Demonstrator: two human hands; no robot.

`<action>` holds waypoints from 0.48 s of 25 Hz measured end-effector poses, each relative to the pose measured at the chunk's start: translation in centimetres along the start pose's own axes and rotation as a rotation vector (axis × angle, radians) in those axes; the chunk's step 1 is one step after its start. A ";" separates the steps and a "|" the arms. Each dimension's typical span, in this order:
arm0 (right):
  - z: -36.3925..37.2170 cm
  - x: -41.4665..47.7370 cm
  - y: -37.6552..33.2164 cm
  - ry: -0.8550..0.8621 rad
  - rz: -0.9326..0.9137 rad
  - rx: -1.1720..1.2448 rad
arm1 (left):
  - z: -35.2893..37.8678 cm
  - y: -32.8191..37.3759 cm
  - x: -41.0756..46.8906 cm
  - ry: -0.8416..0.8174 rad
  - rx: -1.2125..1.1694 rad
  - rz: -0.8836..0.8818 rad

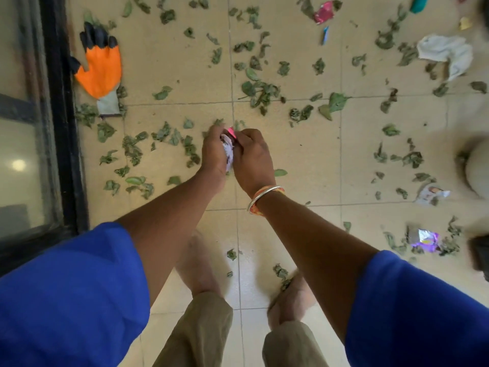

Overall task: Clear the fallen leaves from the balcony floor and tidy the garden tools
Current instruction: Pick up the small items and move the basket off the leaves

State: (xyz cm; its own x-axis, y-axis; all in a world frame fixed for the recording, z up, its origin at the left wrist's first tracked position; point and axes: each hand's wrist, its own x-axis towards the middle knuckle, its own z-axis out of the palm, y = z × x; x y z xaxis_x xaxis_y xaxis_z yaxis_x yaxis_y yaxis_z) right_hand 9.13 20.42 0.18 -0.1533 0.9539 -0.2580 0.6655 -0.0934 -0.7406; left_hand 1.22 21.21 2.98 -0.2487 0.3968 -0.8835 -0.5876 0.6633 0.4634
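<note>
Green fallen leaves (260, 92) lie scattered over the beige tiled floor (299, 157). My left hand (213, 152) and my right hand (251, 157) meet at mid-frame above the floor. Between them is a crumpled pale wrapper (228, 151) that the left hand grips, and a small pink scrap (231, 133) is pinched at the fingertips of the right hand. An orange and black garden glove (102, 67) lies flat at the upper left beside the dark door frame.
A white cloth (447, 53) lies upper right. Litter lies about: a red wrapper (324, 12), a blue scrap (325, 35), a shiny purple wrapper (424, 238), a printed packet (431, 193). The black door frame (64, 123) bounds the left. My bare feet (201, 263) stand below.
</note>
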 end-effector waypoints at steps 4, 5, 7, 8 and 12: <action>-5.0 -2.5 3.0 0.116 -0.072 -0.117 | 4.3 -3.0 0.0 -0.005 0.101 -0.022; -6.2 -3.1 3.9 0.152 -0.058 -0.136 | 5.5 -3.6 -1.0 -0.050 0.162 -0.014; -8.6 -4.6 5.7 0.243 0.001 -0.116 | 7.8 -4.8 -2.6 -0.120 0.207 -0.032; -9.5 -5.4 6.3 0.283 0.033 -0.094 | 8.6 -5.7 -2.5 -0.146 0.228 -0.049; -12.5 -8.7 8.0 0.312 0.190 0.012 | 12.8 -8.9 -5.0 -0.113 0.328 -0.022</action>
State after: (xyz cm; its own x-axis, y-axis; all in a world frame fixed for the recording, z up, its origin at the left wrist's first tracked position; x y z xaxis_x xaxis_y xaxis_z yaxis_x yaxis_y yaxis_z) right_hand 24.87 14.91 4.28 0.2037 0.9602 -0.1911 0.6521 -0.2787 -0.7051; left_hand 17.57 21.43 4.09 -0.1416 0.4359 -0.8888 -0.3083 0.8338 0.4580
